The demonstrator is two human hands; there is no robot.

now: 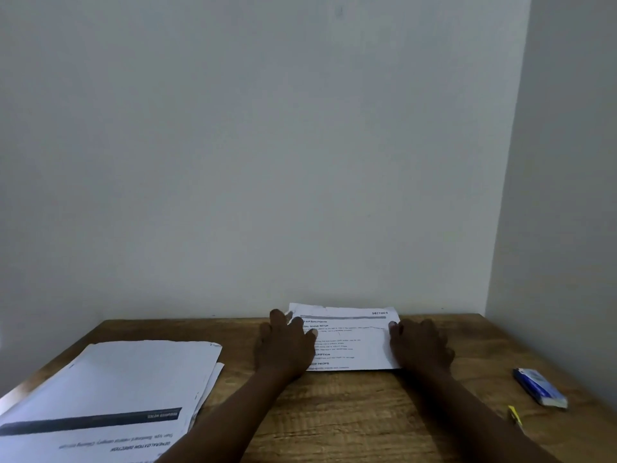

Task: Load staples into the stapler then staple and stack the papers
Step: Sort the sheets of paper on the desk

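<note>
Both hands lying flat w/ fingers spread: left hand & right hand pressing white printed paper sheets at brown wooden worktop back edge; blue box, possibly staples, sitting near right edge.

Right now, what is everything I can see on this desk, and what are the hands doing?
Printed sheets: one small set, white with black text, far middle of the table against the wall.
Paper stack: one pile, white with a dark band, near left of the table, print facing away.
Small box: one, blue and white, right side of the table; contents not readable.
Yellow object: one, small, near right edge; too little shows to name it.
Table: one, brown wood grain, set into a corner of pale walls.
Left hand: flat on the left edge of the printed sheets.
Right hand: flat on their right edge.
</note>
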